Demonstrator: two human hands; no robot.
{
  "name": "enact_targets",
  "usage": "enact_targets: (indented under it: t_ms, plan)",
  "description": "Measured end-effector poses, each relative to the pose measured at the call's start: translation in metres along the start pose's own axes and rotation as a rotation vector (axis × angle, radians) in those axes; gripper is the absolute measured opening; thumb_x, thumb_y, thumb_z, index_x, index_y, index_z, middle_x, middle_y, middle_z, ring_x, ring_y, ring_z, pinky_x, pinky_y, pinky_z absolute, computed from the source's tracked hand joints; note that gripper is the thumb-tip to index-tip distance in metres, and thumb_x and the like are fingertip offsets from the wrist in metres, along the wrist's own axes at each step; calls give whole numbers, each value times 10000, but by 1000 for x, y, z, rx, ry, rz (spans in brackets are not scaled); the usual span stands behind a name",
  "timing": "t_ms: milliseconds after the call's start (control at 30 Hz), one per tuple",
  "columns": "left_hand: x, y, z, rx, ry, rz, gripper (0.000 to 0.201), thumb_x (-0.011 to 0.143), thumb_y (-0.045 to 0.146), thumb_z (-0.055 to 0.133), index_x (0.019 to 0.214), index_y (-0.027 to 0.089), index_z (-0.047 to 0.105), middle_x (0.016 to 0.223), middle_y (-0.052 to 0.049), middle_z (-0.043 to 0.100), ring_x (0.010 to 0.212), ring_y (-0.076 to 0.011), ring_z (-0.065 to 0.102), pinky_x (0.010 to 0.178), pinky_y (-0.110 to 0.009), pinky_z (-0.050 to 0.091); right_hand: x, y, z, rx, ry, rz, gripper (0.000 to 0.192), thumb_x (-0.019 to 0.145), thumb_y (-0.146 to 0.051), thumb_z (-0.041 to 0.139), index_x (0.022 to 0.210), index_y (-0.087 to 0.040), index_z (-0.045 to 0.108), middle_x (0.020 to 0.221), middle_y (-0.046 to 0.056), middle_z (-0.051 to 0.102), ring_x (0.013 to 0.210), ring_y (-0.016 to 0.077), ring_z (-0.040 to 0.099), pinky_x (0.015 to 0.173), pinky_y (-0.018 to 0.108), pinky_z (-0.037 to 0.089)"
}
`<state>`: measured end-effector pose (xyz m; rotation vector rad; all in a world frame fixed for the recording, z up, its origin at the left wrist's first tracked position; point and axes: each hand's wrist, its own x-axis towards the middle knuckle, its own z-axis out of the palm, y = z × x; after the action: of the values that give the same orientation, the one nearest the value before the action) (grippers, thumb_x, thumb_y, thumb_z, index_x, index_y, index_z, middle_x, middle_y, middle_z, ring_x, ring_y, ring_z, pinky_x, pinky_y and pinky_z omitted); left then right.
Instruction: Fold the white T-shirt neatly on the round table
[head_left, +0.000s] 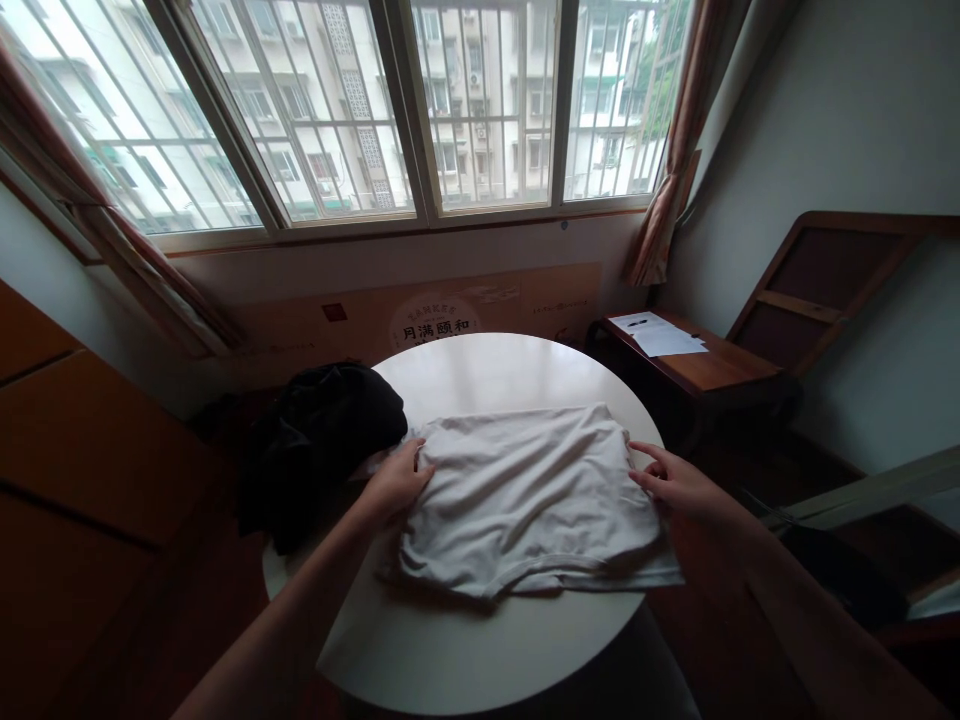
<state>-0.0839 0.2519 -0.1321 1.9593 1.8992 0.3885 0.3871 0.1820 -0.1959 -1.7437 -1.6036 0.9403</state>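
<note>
A white garment point(525, 495) lies folded and wrinkled on the round white table point(487, 370). My left hand point(397, 478) rests on its left edge, fingers pinching the cloth there. At the garment's right edge, my right hand point(671, 480) touches the fabric with fingers spread. A dark heap of clothing point(322, 440) sits on the table's left side, just beyond my left hand and hanging over the rim.
A low wooden side table point(697, 365) with white papers point(660, 335) stands to the right. A wooden frame point(832, 290) leans on the right wall. Large barred windows point(450, 110) fill the back wall, cardboard point(435, 310) leaning below them. Wooden furniture point(75, 460) is at left.
</note>
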Motion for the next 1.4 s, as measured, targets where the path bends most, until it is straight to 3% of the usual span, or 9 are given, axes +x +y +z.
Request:
enact_targets:
  t_ms: [133, 333, 467, 567, 667, 767, 967, 1167, 1400]
  plan:
    - [-4, 5, -5, 50, 48, -21, 493, 970, 250, 577, 1439, 115, 505, 1017, -87, 671, 966, -249, 644, 907, -315, 480, -29, -15, 11, 48, -30, -78, 771, 814, -480, 646, 1499, -183, 454, 925, 34, 609, 739, 149, 556, 703, 293, 461]
    - [-43, 52, 12, 434, 287, 282, 494, 949, 190, 619, 1429, 107, 532, 1311, -162, 559, 1217, -330, 503, 999, -404, 449, -53, -26, 21, 215, 102, -188, 654, 841, -518, 604, 1399, -181, 545, 1134, 103, 612, 1001, 208, 608, 867, 337, 521]
    - [-81, 116, 45, 244, -42, 685, 218, 944, 228, 635, 1155, 190, 677, 1148, -84, 635, 1069, -278, 567, 927, -391, 479, -66, -8, 6, -15, 308, -34, 526, 826, -521, 550, 1221, -179, 603, 1032, 94, 645, 912, 214, 628, 838, 368, 508]
    - [-96, 162, 77, 236, -159, 802, 167, 937, 293, 643, 1045, 166, 651, 1047, -88, 640, 971, -286, 585, 831, -400, 502, -79, 6, 6, -28, 100, 75, 441, 795, -580, 589, 976, -178, 572, 883, 77, 645, 807, 206, 622, 700, 333, 495]
    - [-96, 200, 112, 259, -202, 851, 333, 922, 415, 669, 1103, 143, 604, 1052, -115, 630, 956, -318, 588, 765, -421, 509, -89, 13, 21, 216, -55, 140, 539, 748, -676, 638, 917, -186, 491, 792, 45, 607, 653, 166, 570, 512, 264, 423]
    - [-86, 224, 141, 250, -196, 839, 589, 903, 452, 689, 1369, 148, 498, 1125, -139, 624, 974, -344, 604, 708, -413, 495, -94, 16, 38, 436, 0, 132, 629, 699, -730, 677, 933, -185, 468, 754, 23, 580, 593, 142, 539, 468, 236, 396]
    - [-57, 223, 146, 30, -167, 769, 62, 881, 197, 587, 913, 157, 621, 907, -92, 657, 784, -233, 606, 630, -319, 352, -105, 16, 44, 605, 156, 60, 612, 758, -671, 685, 1087, -187, 507, 838, 46, 615, 623, 133, 522, 496, 235, 395]
    - [-26, 201, 119, -834, -22, 531, 162, 819, 319, 530, 793, 161, 552, 705, -16, 534, 674, -159, 475, 631, -281, 362, -115, 7, 47, 566, 261, -25, 430, 859, -552, 619, 1042, -163, 603, 821, 45, 585, 683, 138, 487, 601, 259, 395]
    - [-32, 211, 103, -1170, -92, 456, 200, 747, 361, 554, 798, 173, 503, 661, 12, 480, 580, -133, 445, 537, -240, 357, -119, 9, 51, 166, 308, -58, 293, 866, -414, 494, 904, -190, 680, 841, 58, 648, 771, 195, 546, 705, 312, 402]
